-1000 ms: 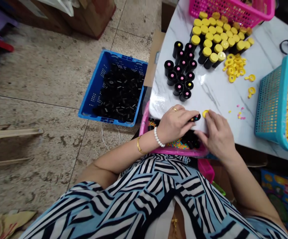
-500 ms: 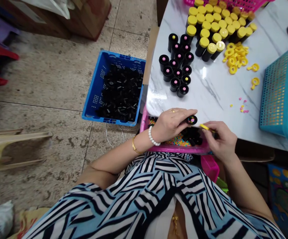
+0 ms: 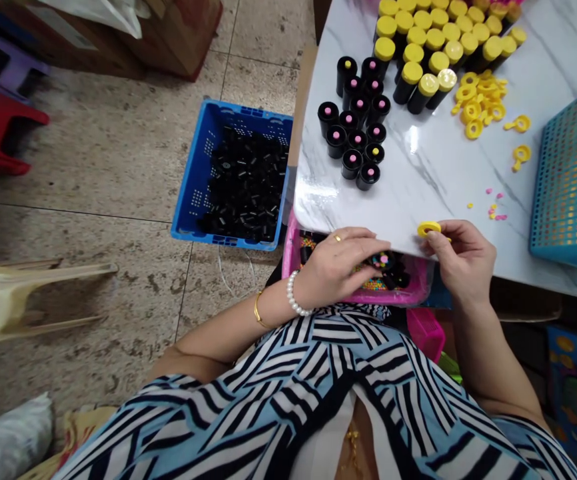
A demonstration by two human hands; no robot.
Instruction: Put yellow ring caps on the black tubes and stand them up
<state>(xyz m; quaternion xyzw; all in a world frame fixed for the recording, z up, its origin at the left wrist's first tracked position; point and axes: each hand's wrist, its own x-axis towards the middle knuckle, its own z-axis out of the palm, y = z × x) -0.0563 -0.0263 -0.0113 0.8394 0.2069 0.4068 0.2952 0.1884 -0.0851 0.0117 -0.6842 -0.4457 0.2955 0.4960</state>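
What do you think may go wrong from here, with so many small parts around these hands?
The yellow ring pinched in the right hand is small and sits at the edge of the marble table, so it might slip into the pink tray. The black tube under the left hand is low over the colored beads, and a bump may scatter them. The standing black tubes near the edge might topple if an arm touches them.

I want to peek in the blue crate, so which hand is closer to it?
The left hand is closer: it is over the pink tray, with the blue crate off to its left. The right hand is farther, past the tray, holding a yellow ring.
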